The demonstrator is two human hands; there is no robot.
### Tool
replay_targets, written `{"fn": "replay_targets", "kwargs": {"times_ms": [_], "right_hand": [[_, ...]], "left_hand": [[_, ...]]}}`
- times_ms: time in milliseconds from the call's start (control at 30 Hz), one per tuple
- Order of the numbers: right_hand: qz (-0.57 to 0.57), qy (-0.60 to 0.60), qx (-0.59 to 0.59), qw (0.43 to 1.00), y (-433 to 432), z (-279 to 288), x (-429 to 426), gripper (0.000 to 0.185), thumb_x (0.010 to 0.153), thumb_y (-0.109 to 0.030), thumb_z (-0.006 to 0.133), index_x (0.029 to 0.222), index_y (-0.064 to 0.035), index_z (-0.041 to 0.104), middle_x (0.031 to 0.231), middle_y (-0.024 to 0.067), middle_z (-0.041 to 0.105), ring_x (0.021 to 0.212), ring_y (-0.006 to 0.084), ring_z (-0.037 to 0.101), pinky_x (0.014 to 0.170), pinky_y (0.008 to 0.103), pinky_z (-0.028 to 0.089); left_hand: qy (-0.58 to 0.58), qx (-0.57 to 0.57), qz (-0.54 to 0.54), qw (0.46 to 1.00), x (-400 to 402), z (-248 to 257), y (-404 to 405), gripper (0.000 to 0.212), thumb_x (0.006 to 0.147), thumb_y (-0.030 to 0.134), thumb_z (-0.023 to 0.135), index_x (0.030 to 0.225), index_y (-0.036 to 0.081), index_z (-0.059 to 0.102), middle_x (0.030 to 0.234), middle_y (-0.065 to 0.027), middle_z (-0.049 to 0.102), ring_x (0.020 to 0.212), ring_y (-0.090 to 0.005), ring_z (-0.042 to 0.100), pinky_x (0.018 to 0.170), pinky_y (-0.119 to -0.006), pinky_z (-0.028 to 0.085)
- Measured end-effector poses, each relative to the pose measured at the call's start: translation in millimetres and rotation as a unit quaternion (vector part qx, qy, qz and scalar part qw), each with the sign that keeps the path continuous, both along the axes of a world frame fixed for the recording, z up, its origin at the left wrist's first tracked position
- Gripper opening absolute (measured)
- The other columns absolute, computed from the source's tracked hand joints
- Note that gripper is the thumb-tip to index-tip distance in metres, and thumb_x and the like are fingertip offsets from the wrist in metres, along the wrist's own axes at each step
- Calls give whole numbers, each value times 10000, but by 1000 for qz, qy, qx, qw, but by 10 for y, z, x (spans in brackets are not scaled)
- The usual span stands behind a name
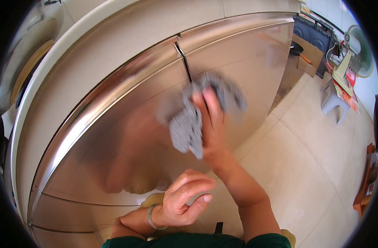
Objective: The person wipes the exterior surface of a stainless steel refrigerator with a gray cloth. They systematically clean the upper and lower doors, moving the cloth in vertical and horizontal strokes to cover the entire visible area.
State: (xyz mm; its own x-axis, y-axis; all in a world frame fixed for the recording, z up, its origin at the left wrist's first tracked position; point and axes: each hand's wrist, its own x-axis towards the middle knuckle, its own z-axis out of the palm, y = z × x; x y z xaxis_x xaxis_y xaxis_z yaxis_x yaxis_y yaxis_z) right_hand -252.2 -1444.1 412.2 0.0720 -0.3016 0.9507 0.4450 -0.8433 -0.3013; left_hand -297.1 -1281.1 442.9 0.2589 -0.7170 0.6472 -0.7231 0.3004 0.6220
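Observation:
A grey cloth, blurred by motion, is bunched in my right hand. It lies over a glossy, mirror-like cabinet door, close to the dark vertical gap between two doors. Parts of the cloth hang out on both sides of my fingers. Lower down, in front of my body, my left hand holds nothing; its fingers are loosely bent and the thumb stands apart from them. A pale bangle circles the left wrist. The adjoining glossy door reflects blurred shapes.
A pale countertop with a raised rim runs above the doors. On the right, an electric fan stands on a grey plastic stool. A dark pan sits near cardboard. Wooden furniture edges the tiled floor.

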Motion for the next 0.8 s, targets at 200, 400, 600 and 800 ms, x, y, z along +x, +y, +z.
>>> {"fn": "replay_targets", "kwargs": {"times_ms": [200, 400, 600, 800], "right_hand": [[32, 106, 31, 993, 218, -1146, -149, 515, 768, -1, 659, 1278, -54, 612, 1301, 142, 570, 1139, 353, 584, 998, 459, 446], [-47, 9, -129, 991, -56, 744, -83, 583, 712, -166, 729, 1283, -120, 621, 1238, 38, 624, 1148, 275, 575, 1002, 473, 407], [-106, -80, -249, 959, -944, 1040, 74, 574, 654, -279, 785, 1208, -170, 679, 1109, -14, 667, 1055, 274, 592, 947, 455, 434], [-93, -45, -231, 967, -1681, 896, 30, 586, 690, -220, 749, 1255, -115, 635, 1116, 67, 681, 1058, 316, 603, 917, 444, 434]], "left_hand": [[10, -13, -21, 1000, -25, 42, -2, 304, 806, -66, 664, 1101, -37, 598, 1042, -188, 617, 872, -283, 611, 735, -367, 480], [2, 6, -18, 1000, -15, 67, -57, 290, 811, -50, 671, 1091, -33, 601, 1041, -178, 611, 884, -278, 607, 767, -360, 478], [48, 28, 62, 997, 169, 23, -96, 239, 846, -9, 639, 1081, -17, 596, 1016, -132, 597, 931, -239, 564, 849, -350, 453], [55, 25, 87, 994, 276, -118, -137, 262, 861, -25, 606, 1120, -5, 573, 1053, -121, 555, 903, -190, 549, 841, -325, 460]]}}
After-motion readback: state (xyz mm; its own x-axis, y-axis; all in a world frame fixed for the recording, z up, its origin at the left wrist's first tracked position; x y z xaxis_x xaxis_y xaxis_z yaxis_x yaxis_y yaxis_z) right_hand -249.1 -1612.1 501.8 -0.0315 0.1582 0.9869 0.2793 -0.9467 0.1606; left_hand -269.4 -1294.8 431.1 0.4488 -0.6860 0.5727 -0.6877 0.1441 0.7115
